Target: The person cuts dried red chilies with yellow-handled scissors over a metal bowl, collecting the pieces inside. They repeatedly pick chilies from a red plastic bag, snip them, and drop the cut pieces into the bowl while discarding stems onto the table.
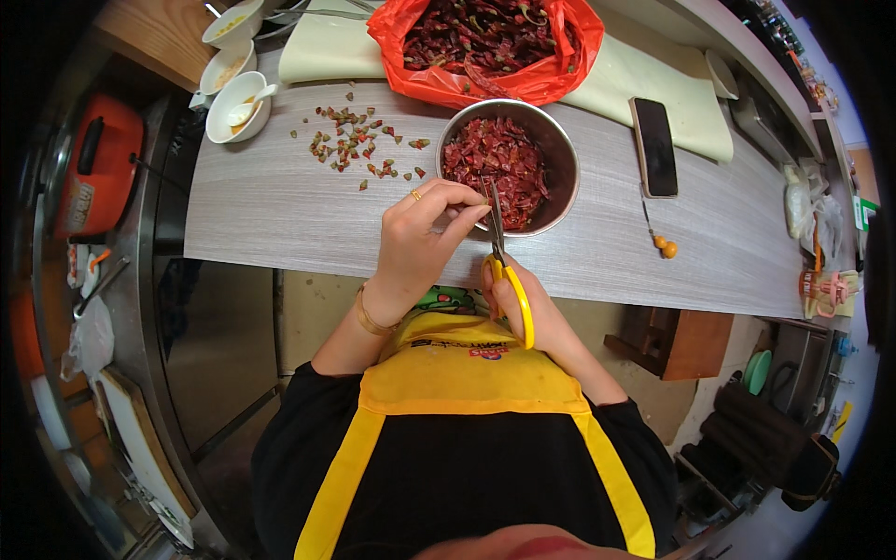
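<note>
A steel bowl (568, 150) holds cut pieces of dried red chilli (498, 164). Over its near left rim, my left hand (427, 227) pinches a small dried chilli end (484, 202) between thumb and fingertips, which hide most of it. My right hand (535, 308) grips yellow-handled scissors (521, 297), their blades slightly apart and reaching over the bowl beside my left fingertips. Left of the bowl, many cut chilli stem ends (343, 143) lie scattered on the grey table (280, 217). Behind the bowl stands a red plastic bag (399, 80) full of whole dried chillies (483, 35).
Small white bowls, the nearest (222, 122) holding a white spoon (252, 105), stand at the back left. A phone (654, 147) with an orange-beaded strap (665, 246) lies on the right. A pale folded mat (329, 52) runs under the bag. A pink cup (829, 290) stands far right.
</note>
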Action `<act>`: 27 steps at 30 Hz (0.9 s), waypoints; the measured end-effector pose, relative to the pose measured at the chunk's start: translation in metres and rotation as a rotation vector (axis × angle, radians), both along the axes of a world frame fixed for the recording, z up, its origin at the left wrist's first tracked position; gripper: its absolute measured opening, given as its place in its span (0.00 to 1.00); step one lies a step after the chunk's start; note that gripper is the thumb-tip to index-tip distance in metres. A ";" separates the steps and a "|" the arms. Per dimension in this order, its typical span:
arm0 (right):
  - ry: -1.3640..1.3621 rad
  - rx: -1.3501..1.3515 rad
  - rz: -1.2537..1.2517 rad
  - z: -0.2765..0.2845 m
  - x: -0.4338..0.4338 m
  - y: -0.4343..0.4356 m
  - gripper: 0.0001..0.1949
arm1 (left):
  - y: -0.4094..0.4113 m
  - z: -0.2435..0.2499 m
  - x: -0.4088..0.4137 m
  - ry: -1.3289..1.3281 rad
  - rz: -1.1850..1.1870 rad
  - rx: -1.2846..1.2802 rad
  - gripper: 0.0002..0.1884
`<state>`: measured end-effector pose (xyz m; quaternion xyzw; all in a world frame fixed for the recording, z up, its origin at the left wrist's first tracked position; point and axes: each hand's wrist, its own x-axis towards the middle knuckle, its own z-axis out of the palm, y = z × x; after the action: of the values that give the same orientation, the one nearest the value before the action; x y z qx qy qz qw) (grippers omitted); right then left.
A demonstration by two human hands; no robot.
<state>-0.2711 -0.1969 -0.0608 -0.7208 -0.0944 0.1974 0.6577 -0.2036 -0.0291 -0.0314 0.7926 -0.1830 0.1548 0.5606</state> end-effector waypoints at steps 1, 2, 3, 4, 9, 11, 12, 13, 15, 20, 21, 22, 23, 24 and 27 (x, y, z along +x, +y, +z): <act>0.017 -0.054 -0.006 0.001 0.001 0.000 0.19 | 0.000 0.000 0.000 -0.009 -0.003 0.010 0.06; 0.034 -0.107 -0.013 0.002 0.002 -0.001 0.19 | 0.000 0.000 0.001 -0.019 -0.007 0.020 0.06; 0.049 -0.161 -0.017 0.003 0.004 -0.001 0.19 | 0.001 0.000 0.001 0.009 -0.003 -0.002 0.06; 0.077 -0.141 -0.029 0.003 0.004 -0.002 0.19 | 0.000 0.000 0.001 0.037 0.002 -0.025 0.06; 0.146 0.098 -0.083 0.011 -0.001 0.001 0.25 | 0.008 -0.002 0.005 0.116 0.109 -0.037 0.06; 0.111 0.187 -0.086 0.003 -0.004 -0.003 0.24 | 0.029 -0.002 0.015 0.089 0.249 0.056 0.06; 0.114 0.221 -0.091 0.002 -0.005 -0.003 0.23 | 0.043 -0.005 0.024 0.092 0.240 0.152 0.07; 0.118 0.254 -0.097 0.003 -0.006 -0.004 0.22 | 0.057 -0.006 0.034 0.097 0.231 0.247 0.07; 0.116 0.258 -0.091 0.001 -0.006 -0.004 0.22 | 0.063 -0.002 0.058 0.079 0.217 0.318 0.07; 0.091 0.270 -0.079 -0.007 -0.011 -0.006 0.23 | 0.022 0.003 0.154 -0.316 0.102 0.290 0.06; 0.065 0.258 -0.057 -0.006 -0.009 -0.005 0.23 | 0.014 0.000 0.171 -0.376 0.099 0.334 0.06; 0.062 0.263 -0.041 -0.002 -0.006 -0.002 0.23 | 0.012 -0.007 0.188 -0.399 0.130 0.450 0.05; 0.065 0.258 -0.039 0.003 -0.007 0.000 0.23 | 0.009 -0.012 0.206 -0.412 0.153 0.554 0.05; 0.097 0.275 -0.065 0.003 -0.010 -0.002 0.23 | -0.001 -0.011 0.212 -0.382 0.183 0.768 0.07; 0.068 0.281 -0.097 0.003 -0.016 -0.009 0.23 | -0.009 -0.004 0.217 -0.435 0.119 0.926 0.08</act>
<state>-0.2872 -0.2059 -0.0576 -0.6183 -0.0639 0.1747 0.7636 0.0136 -0.0386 -0.0351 0.9164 -0.2992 0.2503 0.0902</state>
